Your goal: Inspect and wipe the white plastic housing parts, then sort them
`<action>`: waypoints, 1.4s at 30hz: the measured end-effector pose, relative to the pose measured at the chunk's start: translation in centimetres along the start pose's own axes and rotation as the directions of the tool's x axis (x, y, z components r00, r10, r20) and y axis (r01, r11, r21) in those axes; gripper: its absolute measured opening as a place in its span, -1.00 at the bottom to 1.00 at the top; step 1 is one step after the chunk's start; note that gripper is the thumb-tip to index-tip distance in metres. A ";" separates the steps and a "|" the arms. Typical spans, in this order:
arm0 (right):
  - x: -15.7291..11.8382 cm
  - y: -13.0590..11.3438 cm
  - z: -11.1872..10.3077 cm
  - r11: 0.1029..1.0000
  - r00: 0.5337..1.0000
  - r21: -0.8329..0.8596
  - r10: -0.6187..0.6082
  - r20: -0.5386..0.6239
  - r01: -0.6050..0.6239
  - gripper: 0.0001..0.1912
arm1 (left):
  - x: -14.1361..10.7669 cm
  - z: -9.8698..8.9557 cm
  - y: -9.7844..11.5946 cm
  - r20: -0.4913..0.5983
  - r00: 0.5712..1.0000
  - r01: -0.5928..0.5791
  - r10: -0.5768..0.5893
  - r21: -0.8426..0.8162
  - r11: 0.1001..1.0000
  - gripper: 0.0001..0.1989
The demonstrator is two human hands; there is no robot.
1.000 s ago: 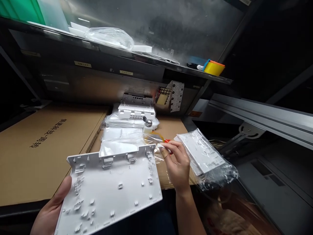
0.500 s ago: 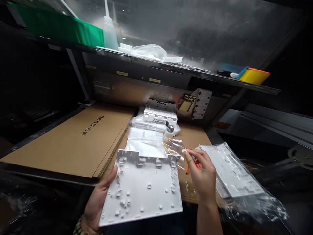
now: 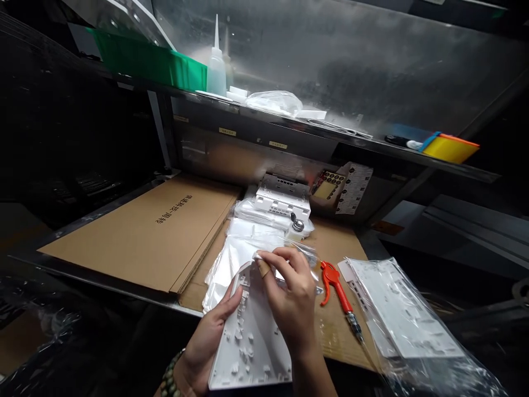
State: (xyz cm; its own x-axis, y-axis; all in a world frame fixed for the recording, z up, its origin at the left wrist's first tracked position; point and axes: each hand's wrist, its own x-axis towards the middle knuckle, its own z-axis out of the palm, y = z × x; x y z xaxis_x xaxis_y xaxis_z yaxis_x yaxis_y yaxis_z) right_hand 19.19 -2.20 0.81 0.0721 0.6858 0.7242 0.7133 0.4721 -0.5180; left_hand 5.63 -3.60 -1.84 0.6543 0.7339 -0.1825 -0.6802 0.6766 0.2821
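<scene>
The white panel (image 3: 258, 355) is held at the near edge of the table (image 3: 185, 306), its left side clamped in the fingers of the left hand (image 3: 205, 337), while a small white wad (image 3: 257, 255) is pinched between the right hand's (image 3: 291, 298) fingers at the top edge. If that edge is pressed hard, the one-sided grip could be twisted loose, or moulded clips bent by the left thumb. White parts are enclosed in a clear bag (image 3: 417, 309); clear plastic is held in the green bin (image 3: 152, 65).
</scene>
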 end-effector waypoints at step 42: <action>-20.1 10.5 -13.8 -0.008 0.271 0.662 0.908 0.319 -0.749 -0.24 | 6.6 -1.4 0.1 0.256 0.950 -0.265 0.180 0.964 0.023 -0.64</action>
State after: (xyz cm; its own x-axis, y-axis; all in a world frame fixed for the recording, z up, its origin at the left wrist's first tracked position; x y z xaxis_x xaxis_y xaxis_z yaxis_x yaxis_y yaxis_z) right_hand 34.84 -18.74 -12.91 0.4451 0.7914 -0.4189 -0.5215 -0.1511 -0.8397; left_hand 9.43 1.33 -4.31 0.5837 0.8032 0.1190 0.1297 -0.2368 0.9629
